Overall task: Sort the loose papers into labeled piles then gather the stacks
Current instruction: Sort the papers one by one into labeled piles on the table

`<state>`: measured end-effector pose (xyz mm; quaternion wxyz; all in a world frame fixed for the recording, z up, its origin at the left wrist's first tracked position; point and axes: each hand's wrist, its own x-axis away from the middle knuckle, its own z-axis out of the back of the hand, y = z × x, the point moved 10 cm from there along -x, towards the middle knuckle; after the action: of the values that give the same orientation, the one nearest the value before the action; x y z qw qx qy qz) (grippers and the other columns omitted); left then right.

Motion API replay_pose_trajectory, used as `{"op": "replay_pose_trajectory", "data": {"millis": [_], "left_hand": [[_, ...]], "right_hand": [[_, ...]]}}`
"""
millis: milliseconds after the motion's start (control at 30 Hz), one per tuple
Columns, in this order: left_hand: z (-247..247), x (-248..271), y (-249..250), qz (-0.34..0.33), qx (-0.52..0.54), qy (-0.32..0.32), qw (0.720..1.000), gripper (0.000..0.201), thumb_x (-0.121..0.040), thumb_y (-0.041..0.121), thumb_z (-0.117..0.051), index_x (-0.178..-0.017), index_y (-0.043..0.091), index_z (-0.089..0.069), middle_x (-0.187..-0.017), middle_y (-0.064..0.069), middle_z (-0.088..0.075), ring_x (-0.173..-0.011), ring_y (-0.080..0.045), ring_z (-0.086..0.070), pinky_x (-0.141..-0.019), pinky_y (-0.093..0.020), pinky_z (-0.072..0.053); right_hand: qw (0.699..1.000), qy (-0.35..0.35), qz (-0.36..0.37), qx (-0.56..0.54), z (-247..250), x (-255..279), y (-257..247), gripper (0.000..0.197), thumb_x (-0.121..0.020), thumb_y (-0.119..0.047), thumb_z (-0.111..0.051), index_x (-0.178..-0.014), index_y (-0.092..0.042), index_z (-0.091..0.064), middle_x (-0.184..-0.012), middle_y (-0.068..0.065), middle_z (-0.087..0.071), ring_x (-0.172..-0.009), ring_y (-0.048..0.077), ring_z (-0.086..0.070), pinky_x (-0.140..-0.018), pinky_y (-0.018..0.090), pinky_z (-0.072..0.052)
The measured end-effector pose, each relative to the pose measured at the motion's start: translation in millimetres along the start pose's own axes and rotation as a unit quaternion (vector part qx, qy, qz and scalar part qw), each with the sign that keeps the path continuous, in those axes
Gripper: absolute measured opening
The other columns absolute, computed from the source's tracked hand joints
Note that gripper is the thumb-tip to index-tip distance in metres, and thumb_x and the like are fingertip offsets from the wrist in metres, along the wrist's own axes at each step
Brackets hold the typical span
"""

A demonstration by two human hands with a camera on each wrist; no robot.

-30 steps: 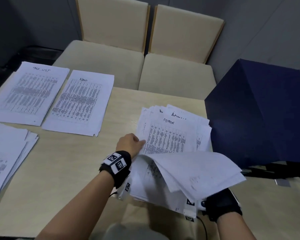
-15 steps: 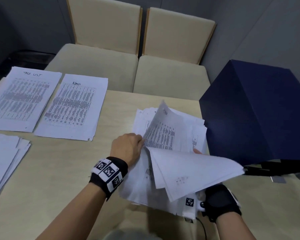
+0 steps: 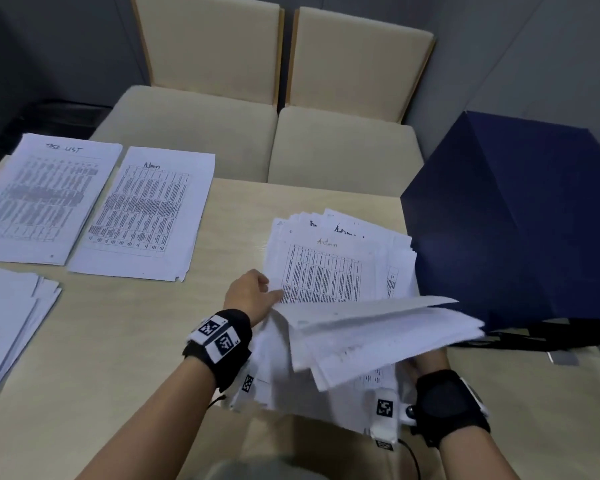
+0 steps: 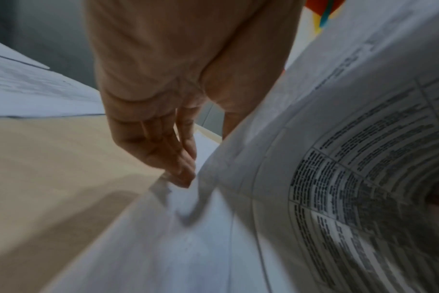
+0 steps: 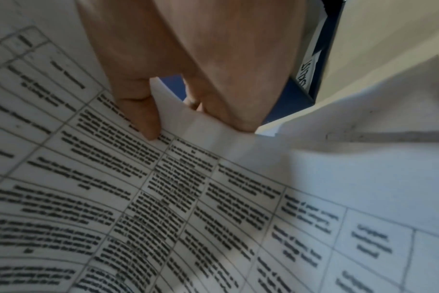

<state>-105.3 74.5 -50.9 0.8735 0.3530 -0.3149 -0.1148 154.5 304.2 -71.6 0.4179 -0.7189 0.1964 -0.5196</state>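
A loose pile of printed papers (image 3: pixel 340 271) lies at the table's centre right, and its exposed top sheet is headed "Admin". My right hand (image 3: pixel 430 358), mostly hidden under paper, pinches a bundle of turned-back sheets (image 3: pixel 378 334) between thumb and fingers (image 5: pixel 143 119). My left hand (image 3: pixel 253 292) is at the pile's left edge. Its nearly straight fingertips (image 4: pixel 183 176) touch the paper, and the thumb goes under the lifted sheets (image 4: pixel 338 178). Sorted piles lie far left: "Task list" (image 3: pixel 42 195), "Admin" (image 3: pixel 142 216) and a third pile (image 3: pixel 4 323).
A large navy box (image 3: pixel 516 220) stands on the right, touching the loose pile's far corner. Two beige chairs (image 3: pixel 187 126) (image 3: pixel 343 147) are pushed against the table's far edge. Bare tabletop (image 3: pixel 118 341) lies between the sorted piles and my left arm.
The sheet my left hand had raised has gone over onto the bundle in my right hand. Another "Admin" sheet now shows on top, and the bundle lies flatter.
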Motion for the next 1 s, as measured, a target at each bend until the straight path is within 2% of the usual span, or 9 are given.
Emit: {"op": "replay_pose_trajectory", "data": {"millis": [100, 233, 333, 433, 533, 600, 767, 867, 1000], "left_hand": [[-0.8, -2.1, 5.4, 0.010, -0.051, 0.008, 0.999, 0.013, -0.088, 0.007, -0.056, -0.098, 0.014, -0.061, -0.090, -0.002, -0.058, -0.086, -0.022, -0.054, -0.073, -0.026, -0.040], [-3.4, -1.5, 26.1, -0.108, -0.044, 0.033, 0.993, 0.014, -0.086, 0.008, -0.061, -0.074, 0.013, -0.055, -0.067, -0.005, -0.056, -0.066, -0.022, -0.050, -0.054, -0.025, -0.033], [-4.8, 10.1, 40.8, -0.177, 0.111, -0.022, 0.978, 0.013, -0.093, 0.009, -0.062, -0.081, 0.009, -0.056, -0.070, -0.001, -0.053, -0.065, -0.012, -0.045, -0.059, -0.014, -0.035], [-14.7, 28.1, 47.3, -0.135, 0.301, -0.123, 0.936, 0.010, -0.097, 0.002, -0.053, -0.092, 0.010, -0.055, -0.067, 0.006, -0.059, -0.058, -0.005, -0.050, -0.056, -0.013, -0.040], [-30.6, 45.4, 47.1, -0.074, 0.458, -0.211, 0.860, 0.026, -0.093, 0.028, -0.065, -0.096, 0.004, -0.056, -0.084, -0.008, -0.061, -0.073, -0.020, -0.056, -0.069, -0.028, -0.046], [-36.4, 50.6, 44.7, -0.082, 0.434, -0.233, 0.867, 0.054, -0.081, 0.038, -0.074, -0.116, 0.001, -0.057, -0.107, -0.010, -0.068, -0.094, -0.028, -0.064, -0.086, -0.041, -0.051], [-7.9, 42.1, 55.9, -0.124, 0.317, -0.083, 0.937, 0.035, -0.083, 0.018, -0.076, -0.117, 0.017, -0.067, -0.106, 0.002, -0.075, -0.097, -0.018, -0.072, -0.093, -0.047, -0.055], [35.4, 55.9, 98.7, -0.204, 0.329, 0.000, 0.922, 0.021, -0.090, 0.008, -0.066, -0.106, 0.020, -0.069, -0.095, 0.002, -0.075, -0.085, -0.013, -0.071, -0.073, -0.031, -0.057], [79.2, 82.6, 147.1, -0.308, 0.342, 0.049, 0.886, 0.019, -0.087, 0.012, -0.069, -0.105, 0.013, -0.062, -0.100, -0.022, -0.066, -0.089, -0.038, -0.065, -0.078, -0.056, -0.056]], "right_hand": [[0.997, -0.044, 0.056, 0.003, -9.5, 6.5, -18.4, 0.029, -0.100, 0.003, -0.036, -0.106, -0.012, -0.060, -0.082, 0.002, -0.071, -0.075, 0.016, -0.067, -0.061, 0.020, -0.057], [0.997, -0.004, 0.076, -0.012, 0.2, 6.5, -11.0, 0.021, -0.097, 0.003, -0.049, -0.101, -0.014, -0.062, -0.084, -0.004, -0.075, -0.083, 0.017, -0.066, -0.061, 0.018, -0.056], [0.994, 0.014, 0.099, -0.033, -3.1, 8.7, -18.6, 0.022, -0.100, -0.003, -0.045, -0.104, -0.019, -0.060, -0.092, -0.009, -0.074, -0.086, 0.006, -0.067, -0.072, 0.017, -0.055], [0.994, 0.025, 0.095, -0.038, -7.6, 2.2, -25.0, 0.020, -0.101, -0.010, -0.045, -0.106, -0.020, -0.062, -0.098, -0.011, -0.071, -0.090, 0.001, -0.067, -0.079, 0.016, -0.053], [0.997, 0.041, 0.070, 0.018, -11.8, -9.0, -21.1, 0.021, -0.082, -0.011, -0.066, -0.102, -0.004, -0.069, -0.096, 0.005, -0.072, -0.100, 0.027, -0.069, -0.085, 0.035, -0.052], [0.995, 0.055, 0.065, 0.057, -12.9, -11.1, -22.6, 0.019, -0.081, -0.008, -0.067, -0.097, 0.001, -0.067, -0.082, 0.009, -0.069, -0.085, 0.031, -0.068, -0.078, 0.037, -0.050], [0.988, 0.020, 0.126, 0.090, -46.5, 8.7, -59.5, 0.041, -0.082, -0.001, -0.070, -0.120, -0.010, -0.059, -0.111, 0.013, -0.071, -0.106, 0.034, -0.067, -0.094, 0.041, -0.052], [0.978, -0.023, 0.199, 0.065, -77.3, 38.7, -108.6, 0.031, -0.088, -0.002, -0.067, -0.117, -0.007, -0.063, -0.112, 0.015, -0.072, -0.099, 0.024, -0.069, -0.091, 0.037, -0.055], [0.922, 0.010, 0.369, 0.113, -102.3, 104.2, -183.0, 0.013, -0.093, -0.024, -0.068, -0.085, -0.023, -0.058, -0.081, -0.010, -0.060, -0.072, -0.006, -0.057, -0.068, 0.008, -0.046]]}}
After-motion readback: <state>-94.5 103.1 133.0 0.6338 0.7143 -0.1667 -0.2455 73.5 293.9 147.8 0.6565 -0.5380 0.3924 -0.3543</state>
